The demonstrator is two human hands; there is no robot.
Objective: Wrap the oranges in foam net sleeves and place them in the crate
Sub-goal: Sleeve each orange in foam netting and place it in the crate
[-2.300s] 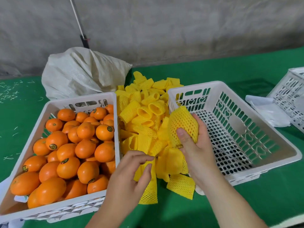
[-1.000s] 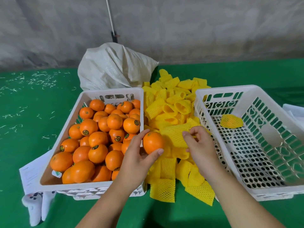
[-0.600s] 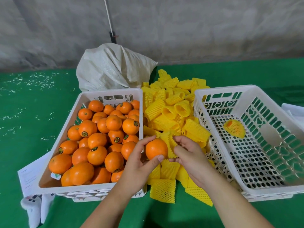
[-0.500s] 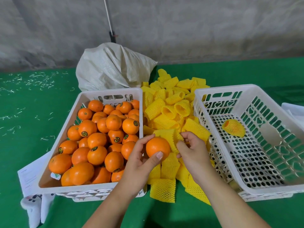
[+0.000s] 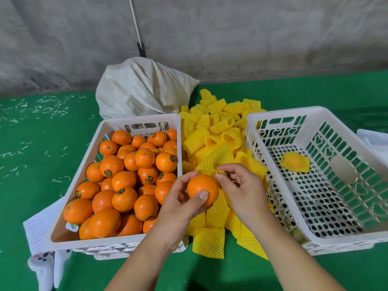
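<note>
two white crates sat on the green tabletop (image 5: pixel 42 164). the left crate (image 5: pixel 138 119) was heaped with bare oranges (image 5: pixel 123 179), roughly three dozen showing, more hidden beneath, so an exact count was not possible. the right crate (image 5: pixel 315 111) held a single wrapped orange (image 5: pixel 295 162), lying on the perforated floor toward its far left corner, with the rest of that floor bare. between the two crates lay a pile of yellow foam net sleeves (image 5: pixel 212 133), well over twenty, too overlapped to count, spilling from the far edge of the gap down to the near edge.

the left hand (image 5: pixel 180 208) held one orange (image 5: pixel 202 190) over the gap between the crates, thumb curled across its near face and fingers wrapped behind it. the right hand (image 5: pixel 243 190) was just beside it, thumb and forefinger pinching the bunched rim of one sleeve (image 5: pixel 216 158) at the orange's top right, the other fingers loosely curled. the sleeve touched the fruit's upper edge but did not cover it.

a white woven sack (image 5: pixel 142 89) slumped behind the left crate near the tabletop's far edge. a sheet of paper (image 5: pixel 37 229) stuck out under that crate's near left corner. open green surface lay to the left and along the near edge.
</note>
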